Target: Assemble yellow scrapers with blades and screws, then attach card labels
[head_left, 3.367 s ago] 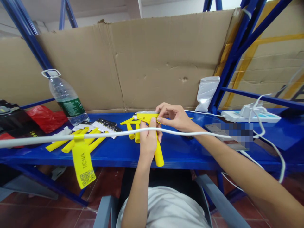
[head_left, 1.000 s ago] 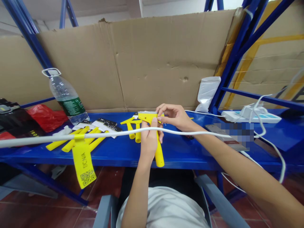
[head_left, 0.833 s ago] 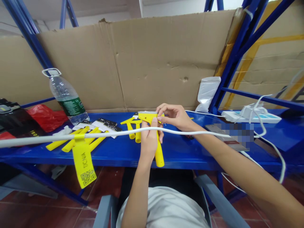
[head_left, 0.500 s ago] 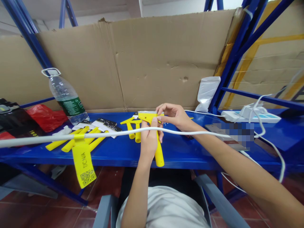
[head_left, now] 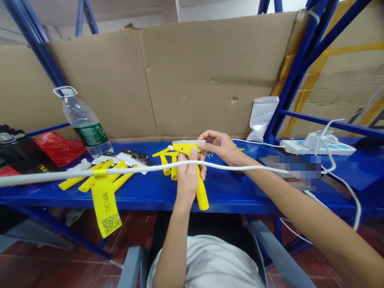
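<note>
My left hand (head_left: 188, 178) is wrapped round the neck of a yellow scraper (head_left: 203, 192), its thumb lying on the front. The T-shaped head points away from me and the handle slants down toward the table's front edge. Along the head's far edge runs a pale, see-through strip (head_left: 187, 142); whether it is a blade or a cover I cannot tell. With thumb and fingers closed, my right hand (head_left: 220, 148) grips the right end of the head. Just left of my left hand lie two more yellow scrapers (head_left: 165, 164) on the blue table (head_left: 150, 196).
Several yellow handles (head_left: 90, 182) lie at the left beside black-and-white cards (head_left: 135, 157). Behind them stand a water bottle (head_left: 87, 128) and a red plastic bag (head_left: 60, 148). A white cable (head_left: 156, 168) with a yellow tag crosses in front. A power strip (head_left: 318, 147) sits at right.
My right fingers have shifted slightly right along the head, and more of the pale strip shows. The scraper's head has moved slightly left, still in my left hand.
</note>
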`<action>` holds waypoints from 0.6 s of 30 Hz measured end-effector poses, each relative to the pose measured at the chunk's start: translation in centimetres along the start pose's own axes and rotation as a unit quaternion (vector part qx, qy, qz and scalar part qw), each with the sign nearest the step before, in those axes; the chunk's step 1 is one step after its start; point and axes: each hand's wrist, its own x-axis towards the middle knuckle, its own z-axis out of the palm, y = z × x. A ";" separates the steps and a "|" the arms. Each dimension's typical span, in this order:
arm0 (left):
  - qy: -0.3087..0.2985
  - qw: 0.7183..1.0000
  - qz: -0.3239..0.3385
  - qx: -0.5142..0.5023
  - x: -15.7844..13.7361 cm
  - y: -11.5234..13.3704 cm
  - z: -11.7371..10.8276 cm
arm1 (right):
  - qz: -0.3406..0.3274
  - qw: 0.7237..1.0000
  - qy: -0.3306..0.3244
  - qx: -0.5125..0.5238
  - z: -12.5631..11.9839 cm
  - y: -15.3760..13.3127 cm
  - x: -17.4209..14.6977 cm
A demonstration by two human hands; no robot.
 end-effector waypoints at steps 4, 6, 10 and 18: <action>0.014 0.999 0.001 -0.031 0.0 0.3 0.1 | -0.008 0.999 0.039 -0.009 -0.6 0.6 0.5; 0.017 0.999 0.007 -0.046 0.0 0.4 0.2 | -0.008 0.998 0.049 -0.037 -1.4 1.2 0.9; 0.009 0.997 0.015 -0.071 -0.2 0.6 0.2 | 0.009 0.953 0.056 -0.297 -3.8 2.5 1.4; -0.009 0.997 0.017 -0.073 -0.5 0.8 0.2 | 0.111 0.825 -0.082 -0.548 -7.0 3.7 1.0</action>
